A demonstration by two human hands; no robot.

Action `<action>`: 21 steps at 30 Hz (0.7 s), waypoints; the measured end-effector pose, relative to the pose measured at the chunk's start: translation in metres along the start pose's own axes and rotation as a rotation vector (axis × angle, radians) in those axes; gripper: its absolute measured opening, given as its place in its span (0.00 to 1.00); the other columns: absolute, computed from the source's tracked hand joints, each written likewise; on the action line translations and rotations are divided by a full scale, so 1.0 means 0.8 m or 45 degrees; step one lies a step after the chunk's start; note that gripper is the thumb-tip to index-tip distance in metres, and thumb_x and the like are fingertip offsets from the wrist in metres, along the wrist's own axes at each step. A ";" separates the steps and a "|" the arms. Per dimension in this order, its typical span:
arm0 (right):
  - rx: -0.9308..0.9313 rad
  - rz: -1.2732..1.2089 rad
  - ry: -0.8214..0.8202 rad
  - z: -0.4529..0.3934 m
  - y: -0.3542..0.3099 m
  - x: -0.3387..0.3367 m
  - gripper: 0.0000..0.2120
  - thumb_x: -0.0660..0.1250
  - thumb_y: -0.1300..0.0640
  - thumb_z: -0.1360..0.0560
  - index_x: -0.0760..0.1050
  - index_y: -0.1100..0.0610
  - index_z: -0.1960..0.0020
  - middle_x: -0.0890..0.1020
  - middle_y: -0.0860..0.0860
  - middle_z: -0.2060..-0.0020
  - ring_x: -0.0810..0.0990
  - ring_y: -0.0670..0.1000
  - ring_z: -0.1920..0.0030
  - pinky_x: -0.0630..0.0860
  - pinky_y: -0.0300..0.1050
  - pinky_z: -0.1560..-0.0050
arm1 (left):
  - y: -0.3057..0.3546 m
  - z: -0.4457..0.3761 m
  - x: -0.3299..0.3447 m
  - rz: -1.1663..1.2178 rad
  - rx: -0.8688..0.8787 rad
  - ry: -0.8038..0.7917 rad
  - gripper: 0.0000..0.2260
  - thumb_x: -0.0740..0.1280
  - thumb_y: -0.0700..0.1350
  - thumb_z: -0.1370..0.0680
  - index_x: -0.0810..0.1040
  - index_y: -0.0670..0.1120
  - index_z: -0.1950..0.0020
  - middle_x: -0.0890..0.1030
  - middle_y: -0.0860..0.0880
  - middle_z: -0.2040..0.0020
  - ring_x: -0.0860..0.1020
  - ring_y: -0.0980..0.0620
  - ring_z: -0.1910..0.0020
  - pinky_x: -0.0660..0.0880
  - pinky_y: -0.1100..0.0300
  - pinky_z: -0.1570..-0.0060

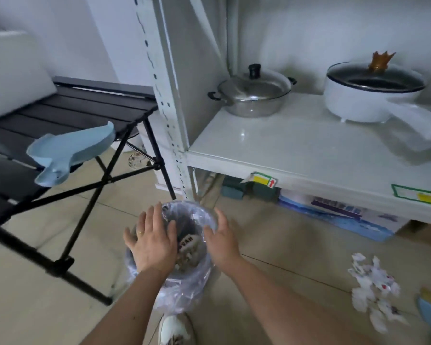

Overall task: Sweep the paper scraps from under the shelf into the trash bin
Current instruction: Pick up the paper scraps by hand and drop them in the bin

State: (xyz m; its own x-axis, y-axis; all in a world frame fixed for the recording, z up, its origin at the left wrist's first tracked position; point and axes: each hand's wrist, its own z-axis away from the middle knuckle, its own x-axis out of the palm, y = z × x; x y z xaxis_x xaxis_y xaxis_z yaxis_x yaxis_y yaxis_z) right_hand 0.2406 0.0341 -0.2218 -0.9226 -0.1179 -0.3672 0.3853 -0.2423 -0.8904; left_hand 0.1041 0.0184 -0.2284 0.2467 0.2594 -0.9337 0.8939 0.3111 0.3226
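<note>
Reaching with left hand [152, 241] and right hand [222, 241], both spread wide and empty, over the rim of the lined trash bin [184, 290]. Judged step: repositioning bin. Paper scraps [373, 292] piled on floor, well apart rightward, before the shelf [296, 150]. Dustpan [71, 150] on folding table's front edge; needed next.

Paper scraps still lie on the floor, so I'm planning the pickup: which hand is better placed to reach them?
Right hand: probably, since the paper scraps lie on its side, while the left hand is across the trash bin.
</note>
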 end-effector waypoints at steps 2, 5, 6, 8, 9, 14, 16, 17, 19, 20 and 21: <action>0.016 0.108 -0.038 -0.004 0.004 0.020 0.27 0.58 0.56 0.20 0.55 0.52 0.23 0.60 0.52 0.25 0.61 0.53 0.25 0.60 0.47 0.27 | -0.026 0.003 0.005 0.012 -0.137 -0.073 0.25 0.51 0.54 0.18 0.52 0.50 0.22 0.59 0.49 0.22 0.55 0.46 0.23 0.50 0.40 0.26; 0.056 0.397 -0.069 -0.009 0.014 0.039 0.27 0.59 0.58 0.21 0.56 0.51 0.24 0.57 0.52 0.23 0.59 0.56 0.25 0.60 0.50 0.26 | -0.052 0.008 0.017 0.047 -0.321 -0.214 0.26 0.50 0.54 0.18 0.48 0.50 0.22 0.52 0.46 0.21 0.51 0.40 0.23 0.56 0.40 0.27; 0.077 0.494 -0.081 -0.010 0.015 0.042 0.28 0.59 0.58 0.21 0.55 0.50 0.24 0.55 0.52 0.23 0.59 0.57 0.25 0.60 0.51 0.27 | -0.057 0.010 0.021 0.073 -0.359 -0.256 0.26 0.51 0.53 0.18 0.48 0.50 0.22 0.51 0.45 0.21 0.51 0.39 0.23 0.58 0.40 0.28; 0.131 0.602 -0.109 -0.010 0.019 0.046 0.28 0.59 0.59 0.22 0.56 0.49 0.24 0.56 0.53 0.23 0.60 0.59 0.26 0.61 0.53 0.27 | -0.065 0.013 0.029 0.127 -0.390 -0.329 0.25 0.53 0.49 0.18 0.48 0.48 0.22 0.50 0.42 0.22 0.51 0.36 0.24 0.60 0.41 0.29; 0.162 0.598 -0.121 -0.010 0.020 0.046 0.29 0.60 0.61 0.23 0.56 0.51 0.24 0.58 0.55 0.24 0.62 0.59 0.27 0.63 0.53 0.27 | -0.068 0.014 0.032 0.138 -0.392 -0.355 0.26 0.54 0.46 0.18 0.48 0.46 0.22 0.51 0.41 0.22 0.52 0.36 0.25 0.61 0.42 0.29; 0.250 0.516 -0.077 -0.009 0.032 0.040 0.26 0.58 0.65 0.22 0.58 0.54 0.25 0.63 0.58 0.32 0.77 0.59 0.41 0.77 0.50 0.38 | -0.064 0.025 0.039 0.124 -0.362 -0.395 0.29 0.60 0.35 0.22 0.52 0.41 0.24 0.52 0.39 0.25 0.57 0.35 0.28 0.66 0.44 0.33; 0.262 0.509 -0.039 -0.006 0.036 0.027 0.23 0.57 0.63 0.21 0.60 0.55 0.26 0.63 0.59 0.33 0.78 0.58 0.44 0.78 0.49 0.40 | -0.055 0.031 0.044 0.124 -0.322 -0.410 0.30 0.60 0.33 0.23 0.52 0.41 0.24 0.51 0.39 0.25 0.57 0.35 0.27 0.66 0.45 0.32; 0.271 0.512 -0.026 -0.005 0.039 0.019 0.23 0.57 0.63 0.20 0.60 0.56 0.26 0.63 0.59 0.33 0.78 0.58 0.44 0.78 0.48 0.39 | -0.049 0.035 0.048 0.127 -0.296 -0.415 0.30 0.60 0.32 0.24 0.53 0.41 0.24 0.51 0.39 0.25 0.56 0.36 0.27 0.66 0.45 0.31; 0.282 0.523 0.003 -0.002 0.047 -0.003 0.23 0.55 0.61 0.20 0.58 0.55 0.25 0.63 0.59 0.32 0.77 0.58 0.42 0.76 0.51 0.37 | -0.033 0.044 0.056 0.131 -0.237 -0.425 0.31 0.60 0.31 0.25 0.53 0.41 0.24 0.49 0.39 0.25 0.54 0.37 0.26 0.65 0.46 0.30; 0.280 0.534 0.009 -0.001 0.053 -0.015 0.24 0.54 0.61 0.19 0.57 0.55 0.24 0.63 0.59 0.32 0.76 0.59 0.39 0.75 0.52 0.35 | -0.023 0.049 0.060 0.128 -0.208 -0.432 0.31 0.60 0.30 0.26 0.54 0.41 0.25 0.48 0.40 0.24 0.52 0.37 0.25 0.65 0.46 0.29; 0.279 0.543 0.008 0.000 0.057 -0.027 0.24 0.54 0.61 0.19 0.56 0.55 0.24 0.62 0.59 0.31 0.74 0.59 0.37 0.72 0.52 0.33 | -0.012 0.054 0.064 0.125 -0.189 -0.439 0.31 0.60 0.30 0.26 0.54 0.41 0.25 0.47 0.40 0.24 0.51 0.37 0.25 0.64 0.46 0.30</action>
State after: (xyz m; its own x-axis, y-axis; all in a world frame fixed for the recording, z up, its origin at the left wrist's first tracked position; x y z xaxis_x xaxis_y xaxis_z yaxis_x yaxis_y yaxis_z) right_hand 0.2783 0.0254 -0.2547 -0.6813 -0.2452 -0.6897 0.7232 -0.3706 -0.5827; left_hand 0.1244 -0.0105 -0.2856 0.4621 -0.0202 -0.8866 0.8022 0.4358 0.4082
